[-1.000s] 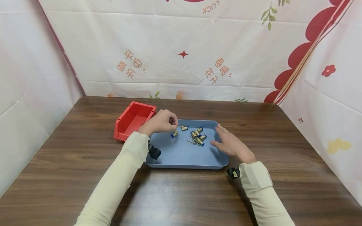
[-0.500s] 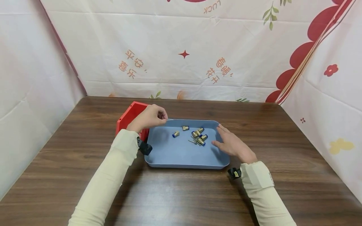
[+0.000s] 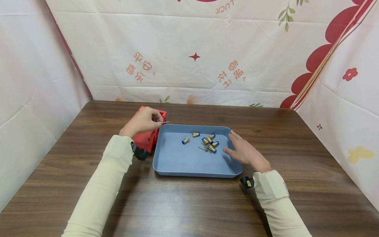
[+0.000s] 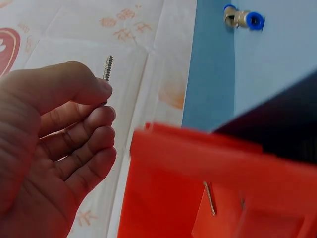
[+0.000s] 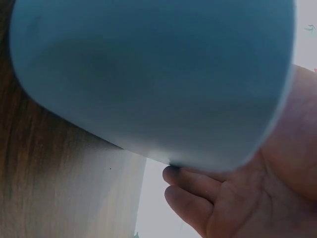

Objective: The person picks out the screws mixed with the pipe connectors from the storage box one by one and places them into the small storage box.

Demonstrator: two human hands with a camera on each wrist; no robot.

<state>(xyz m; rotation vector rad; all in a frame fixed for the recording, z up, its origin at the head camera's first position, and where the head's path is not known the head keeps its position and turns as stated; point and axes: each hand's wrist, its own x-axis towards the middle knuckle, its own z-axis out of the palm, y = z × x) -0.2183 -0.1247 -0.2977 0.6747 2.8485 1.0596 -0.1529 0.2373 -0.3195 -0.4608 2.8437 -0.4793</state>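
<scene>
My left hand (image 3: 142,121) is over the red bin (image 3: 144,140), to the left of the blue tray (image 3: 183,164). Thumb and forefinger pinch a screw (image 4: 108,69), its threaded end sticking out in the left wrist view. Another screw (image 4: 210,199) lies inside the bin. Over the tray's right edge lies my right hand (image 3: 245,152), fingers fairly straight. The right wrist view has its fingers by the tray wall (image 5: 148,99); firm contact is hard to tell. Several brass fittings with blue ends (image 3: 185,141) lie in the tray, with a few screws (image 3: 203,148) among the right-hand cluster.
Both containers stand on a dark wooden table (image 3: 183,204), the bin close against the tray's left side. A printed white cloth (image 3: 165,42) hangs behind the table and along both sides.
My left hand has moved left from the tray to above the red bin, carrying the pinched screw. The right hand has stayed at the tray's right edge.
</scene>
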